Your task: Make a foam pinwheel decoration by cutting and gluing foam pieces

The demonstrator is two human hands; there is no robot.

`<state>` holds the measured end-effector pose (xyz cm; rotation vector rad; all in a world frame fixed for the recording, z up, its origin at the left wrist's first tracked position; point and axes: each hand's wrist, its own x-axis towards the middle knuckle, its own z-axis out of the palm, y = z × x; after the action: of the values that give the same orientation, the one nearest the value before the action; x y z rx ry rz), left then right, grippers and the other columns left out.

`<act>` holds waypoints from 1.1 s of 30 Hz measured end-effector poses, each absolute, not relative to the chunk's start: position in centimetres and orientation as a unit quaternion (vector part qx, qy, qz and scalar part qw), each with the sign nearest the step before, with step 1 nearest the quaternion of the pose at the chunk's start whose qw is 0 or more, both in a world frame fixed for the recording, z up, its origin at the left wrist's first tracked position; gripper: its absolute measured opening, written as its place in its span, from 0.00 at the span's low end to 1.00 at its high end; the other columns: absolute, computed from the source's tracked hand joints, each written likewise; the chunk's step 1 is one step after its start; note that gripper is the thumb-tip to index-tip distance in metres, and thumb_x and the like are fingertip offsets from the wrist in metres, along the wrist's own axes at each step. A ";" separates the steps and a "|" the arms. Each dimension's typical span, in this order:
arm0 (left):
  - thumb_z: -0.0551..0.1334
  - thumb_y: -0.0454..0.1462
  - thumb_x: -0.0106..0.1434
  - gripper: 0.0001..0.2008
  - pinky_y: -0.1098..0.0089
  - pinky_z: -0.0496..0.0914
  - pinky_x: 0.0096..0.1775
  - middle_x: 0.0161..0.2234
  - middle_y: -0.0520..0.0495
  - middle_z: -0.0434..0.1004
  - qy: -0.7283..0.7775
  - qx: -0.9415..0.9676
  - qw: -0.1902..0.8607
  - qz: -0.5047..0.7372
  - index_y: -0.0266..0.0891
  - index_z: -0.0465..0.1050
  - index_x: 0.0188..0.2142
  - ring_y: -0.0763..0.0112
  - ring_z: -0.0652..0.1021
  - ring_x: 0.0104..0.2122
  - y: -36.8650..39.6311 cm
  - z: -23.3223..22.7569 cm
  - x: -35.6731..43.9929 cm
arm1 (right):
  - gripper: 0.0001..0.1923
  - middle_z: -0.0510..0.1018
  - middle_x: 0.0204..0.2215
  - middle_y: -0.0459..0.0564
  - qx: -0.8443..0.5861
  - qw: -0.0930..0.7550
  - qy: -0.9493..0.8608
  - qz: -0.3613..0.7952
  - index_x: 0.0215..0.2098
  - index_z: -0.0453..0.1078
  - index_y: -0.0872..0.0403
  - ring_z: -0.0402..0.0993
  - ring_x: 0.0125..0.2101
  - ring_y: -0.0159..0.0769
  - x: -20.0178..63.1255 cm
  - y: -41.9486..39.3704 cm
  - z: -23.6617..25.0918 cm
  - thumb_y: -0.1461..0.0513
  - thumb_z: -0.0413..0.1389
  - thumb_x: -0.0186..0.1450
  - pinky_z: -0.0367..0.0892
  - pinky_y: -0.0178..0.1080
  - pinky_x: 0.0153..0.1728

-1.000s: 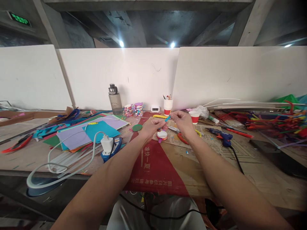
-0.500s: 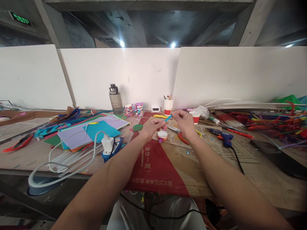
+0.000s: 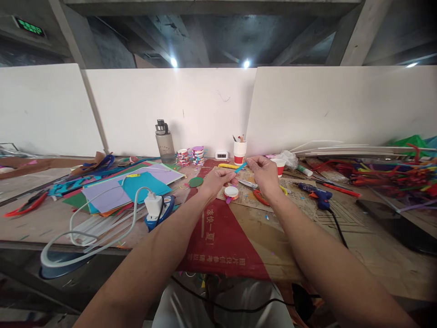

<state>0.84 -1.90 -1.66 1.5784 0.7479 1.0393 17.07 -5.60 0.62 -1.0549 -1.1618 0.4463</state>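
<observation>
My left hand (image 3: 215,180) and my right hand (image 3: 263,173) are stretched out over the middle of the workbench and pinch the two ends of a short blue strip (image 3: 240,168). The strip slants up to the right between my fingertips. Just below my left hand a small round white-topped piece with an orange rim (image 3: 231,192) lies on a sheet of printed paper (image 3: 244,196). A green round cut-out (image 3: 195,182) lies left of my left hand. Scissors (image 3: 249,184) rest on the paper under my right hand.
Coloured paper sheets (image 3: 129,187) and a white charger with cable (image 3: 152,203) lie at the left. A water bottle (image 3: 164,142), stacked decorated rings (image 3: 191,156), a small clock (image 3: 221,155) and red-white cups (image 3: 239,152) stand by the white partition. A blue glue gun (image 3: 316,196) and pipe cleaners (image 3: 389,175) lie right.
My right hand has lifted slightly and drawn the blue strip's far end up and to the right. My left hand has barely moved.
</observation>
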 end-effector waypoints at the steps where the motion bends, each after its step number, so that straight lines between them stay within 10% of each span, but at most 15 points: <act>1: 0.70 0.52 0.49 0.19 0.72 0.63 0.28 0.25 0.49 0.78 0.313 0.660 0.526 0.435 0.37 0.77 0.26 0.76 0.68 0.23 -1.9 -1.7 0.8 | 0.13 0.78 0.26 0.47 -0.469 0.689 -0.514 0.204 0.28 0.76 0.55 0.68 0.29 0.35 17.0 -5.7 0.7 0.53 0.59 0.55 0.63 0.39 0.35; 33: 0.66 0.48 0.55 0.15 0.70 0.62 0.33 0.27 0.48 0.81 0.346 0.713 0.415 0.447 0.37 0.80 0.29 0.72 0.69 0.28 -2.3 -1.0 0.4 | 0.13 0.76 0.25 0.46 -0.455 0.720 -0.489 0.189 0.27 0.73 0.55 0.68 0.29 0.34 17.3 -5.6 0.8 0.53 0.59 0.56 0.64 0.39 0.36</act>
<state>0.44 -2.30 -0.99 1.7917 0.8693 1.1223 17.27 -5.63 0.78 -1.0050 -1.0798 0.4166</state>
